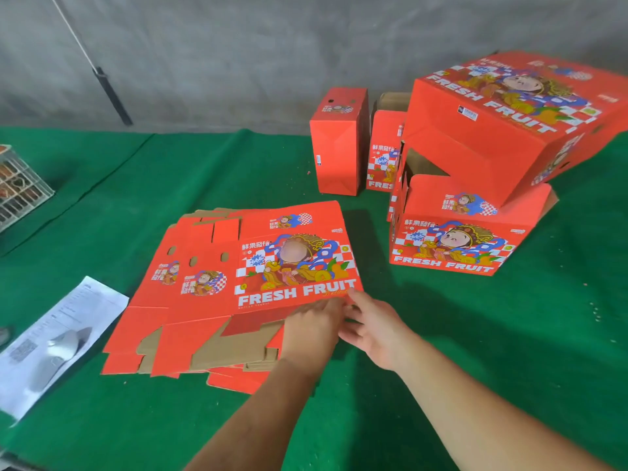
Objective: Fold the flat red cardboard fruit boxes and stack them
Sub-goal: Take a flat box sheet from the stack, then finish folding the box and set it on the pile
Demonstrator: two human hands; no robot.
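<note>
1. Red flat printed cardboard fruit box blank (238, 294) tops a pile on the green felt table (441, 368), long axis running left to right.
2. Both hands meet at its near right corner: left hand (311, 329) presses flat, fingers straight; right hand (372, 326) fingers loosely spread, touching the edge.
3. The blank lies ahead and left of both hands; neither has gripped it yet.

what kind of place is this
Probably a packing workshop or warehouse: a bare concrete wall, a work surface covered in green felt, a pile of flat red fruit boxes and folded boxes.
</note>
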